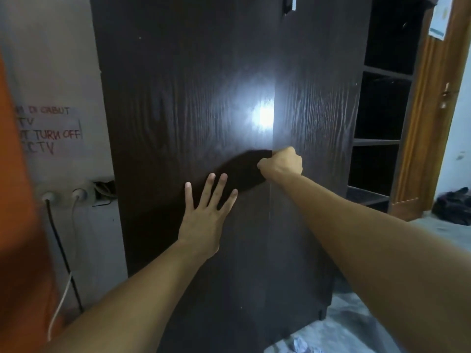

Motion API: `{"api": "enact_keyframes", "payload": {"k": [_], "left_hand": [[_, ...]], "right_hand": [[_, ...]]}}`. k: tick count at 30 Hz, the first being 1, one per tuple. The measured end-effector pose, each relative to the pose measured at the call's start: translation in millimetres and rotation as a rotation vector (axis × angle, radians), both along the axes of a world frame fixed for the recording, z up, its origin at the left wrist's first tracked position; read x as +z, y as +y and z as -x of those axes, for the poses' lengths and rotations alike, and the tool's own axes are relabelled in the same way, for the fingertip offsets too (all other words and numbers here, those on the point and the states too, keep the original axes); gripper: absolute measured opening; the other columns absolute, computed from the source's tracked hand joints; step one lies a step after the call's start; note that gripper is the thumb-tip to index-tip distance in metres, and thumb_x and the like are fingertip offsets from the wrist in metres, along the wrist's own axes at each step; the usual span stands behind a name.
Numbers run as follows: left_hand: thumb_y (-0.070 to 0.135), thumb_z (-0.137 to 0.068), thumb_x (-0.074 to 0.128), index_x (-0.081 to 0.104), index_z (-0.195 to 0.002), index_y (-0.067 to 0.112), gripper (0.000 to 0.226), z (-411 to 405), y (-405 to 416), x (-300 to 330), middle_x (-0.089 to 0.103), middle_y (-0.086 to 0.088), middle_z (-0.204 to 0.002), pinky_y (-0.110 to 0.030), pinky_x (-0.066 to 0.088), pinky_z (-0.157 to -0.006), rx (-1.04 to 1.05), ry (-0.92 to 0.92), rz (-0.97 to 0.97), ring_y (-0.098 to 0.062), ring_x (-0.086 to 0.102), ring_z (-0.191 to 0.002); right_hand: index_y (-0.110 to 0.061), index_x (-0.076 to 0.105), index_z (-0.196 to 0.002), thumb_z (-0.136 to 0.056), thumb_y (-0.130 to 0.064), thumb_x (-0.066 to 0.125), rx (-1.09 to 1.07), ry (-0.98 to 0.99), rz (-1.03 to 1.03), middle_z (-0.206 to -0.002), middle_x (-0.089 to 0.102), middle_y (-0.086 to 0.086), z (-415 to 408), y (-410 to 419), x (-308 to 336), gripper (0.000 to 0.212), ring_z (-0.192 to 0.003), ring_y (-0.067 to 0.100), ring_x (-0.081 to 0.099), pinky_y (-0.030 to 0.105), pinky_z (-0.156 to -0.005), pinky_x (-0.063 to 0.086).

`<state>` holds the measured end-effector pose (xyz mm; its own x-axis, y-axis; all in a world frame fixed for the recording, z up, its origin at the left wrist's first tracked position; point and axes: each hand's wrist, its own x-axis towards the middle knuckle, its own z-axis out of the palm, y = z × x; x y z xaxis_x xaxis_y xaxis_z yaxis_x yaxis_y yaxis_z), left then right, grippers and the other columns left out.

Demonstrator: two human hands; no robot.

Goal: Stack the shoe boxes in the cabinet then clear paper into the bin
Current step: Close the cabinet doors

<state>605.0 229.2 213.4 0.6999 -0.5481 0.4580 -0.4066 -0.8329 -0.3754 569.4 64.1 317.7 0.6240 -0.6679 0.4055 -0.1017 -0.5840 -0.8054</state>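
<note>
A tall dark wood-grain cabinet [178,98] fills the view, both doors closed. My left hand [204,215] lies flat on the left door [158,149], fingers spread. At the seam between the two doors my right hand [281,164] is curled into a fist, its fingers hooked on the edge of the right door [318,110]. No shoe boxes are visible. A crumpled piece of white paper [304,345] lies on the floor at the bottom edge.
Open dark shelves [382,110] stand to the right of the doors, then a brown wooden door frame [430,123]. On the left wall are a handwritten sign [48,131], sockets [63,196] and hanging cables. A dark bundle [453,207] lies on the floor at right.
</note>
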Motion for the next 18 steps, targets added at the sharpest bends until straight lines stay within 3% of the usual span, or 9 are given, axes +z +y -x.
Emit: {"api": "enact_keyframes", "payload": {"k": [3, 5, 7, 9, 10, 11, 13, 18], "left_hand": [[0.035, -0.079, 0.071, -0.030, -0.145, 0.027, 0.121, -5, 1, -4, -0.049, -0.012, -0.144, -0.065, -0.022, -0.103, -0.014, -0.049, -0.002, -0.035, -0.043, -0.133], [0.035, -0.081, 0.068, -0.027, -0.146, 0.026, 0.116, -8, 1, -6, -0.046, -0.014, -0.147, -0.066, -0.020, -0.104, -0.020, -0.078, -0.006, -0.036, -0.040, -0.136], [0.036, -0.081, 0.066, -0.022, -0.149, 0.025, 0.112, -11, 0, -8, -0.043, -0.015, -0.149, -0.067, -0.016, -0.105, -0.015, -0.100, -0.008, -0.037, -0.037, -0.137], [0.033, -0.079, 0.069, -0.020, -0.150, 0.024, 0.114, -13, -1, -10, -0.042, -0.015, -0.149, -0.067, -0.016, -0.106, 0.004, -0.092, -0.005, -0.036, -0.038, -0.137], [0.031, -0.078, 0.070, -0.021, -0.150, 0.024, 0.116, -13, -3, -10, -0.043, -0.014, -0.148, -0.066, -0.018, -0.105, 0.015, -0.075, -0.003, -0.036, -0.040, -0.135], [0.029, -0.077, 0.071, -0.022, -0.149, 0.024, 0.118, -14, -4, -11, -0.045, -0.014, -0.147, -0.066, -0.020, -0.104, 0.026, -0.054, -0.005, -0.035, -0.042, -0.134], [0.026, -0.075, 0.072, -0.025, -0.148, 0.023, 0.121, -14, -8, -9, -0.048, -0.014, -0.145, -0.065, -0.023, -0.102, 0.056, -0.023, -0.020, -0.036, -0.044, -0.132], [0.025, -0.074, 0.073, -0.023, -0.149, 0.023, 0.122, -11, -14, -7, -0.049, -0.015, -0.144, -0.066, -0.023, -0.100, 0.104, 0.019, -0.020, -0.039, -0.045, -0.131]], "right_hand": [[-0.004, 0.059, -0.091, -0.083, -0.009, 0.064, 0.050, -0.002, 0.049, -0.083, 0.059, 0.007, -2, -5, -3, 0.010, -0.075, 0.021, 0.059, 0.031, -0.075, 0.056], [-0.004, 0.062, -0.109, -0.082, -0.007, 0.061, 0.121, 0.018, 0.103, -0.096, 0.063, 0.009, -3, -5, -11, 0.028, -0.087, 0.025, 0.064, 0.038, -0.081, 0.059], [-0.007, 0.052, -0.130, -0.083, -0.005, 0.058, 0.192, 0.062, 0.187, -0.111, 0.060, 0.009, -3, -2, -22, 0.047, -0.099, 0.027, 0.062, 0.036, -0.085, 0.056], [-0.010, 0.026, -0.150, -0.085, -0.004, 0.058, 0.239, 0.141, 0.316, -0.145, 0.042, 0.012, -7, -1, -39, 0.073, -0.125, 0.032, 0.050, 0.038, -0.098, 0.048], [-0.014, 0.012, -0.154, -0.085, -0.003, 0.058, 0.245, 0.193, 0.378, -0.160, 0.020, 0.007, -8, 0, -48, 0.084, -0.139, 0.034, 0.034, 0.042, -0.106, 0.042], [-0.018, 0.002, -0.156, -0.084, -0.004, 0.059, 0.241, 0.245, 0.421, -0.164, 0.000, 0.001, -11, -1, -57, 0.093, -0.147, 0.034, 0.016, 0.048, -0.112, 0.035], [-0.025, -0.007, -0.155, -0.084, -0.005, 0.058, 0.240, 0.321, 0.458, -0.162, -0.020, -0.007, -15, -5, -73, 0.099, -0.150, 0.034, -0.003, 0.057, -0.113, 0.028], [-0.032, -0.010, -0.154, -0.084, -0.002, 0.053, 0.327, 0.378, 0.486, -0.159, -0.027, -0.011, -8, -19, -73, 0.099, -0.149, 0.036, 0.003, 0.051, -0.111, 0.034]]}}
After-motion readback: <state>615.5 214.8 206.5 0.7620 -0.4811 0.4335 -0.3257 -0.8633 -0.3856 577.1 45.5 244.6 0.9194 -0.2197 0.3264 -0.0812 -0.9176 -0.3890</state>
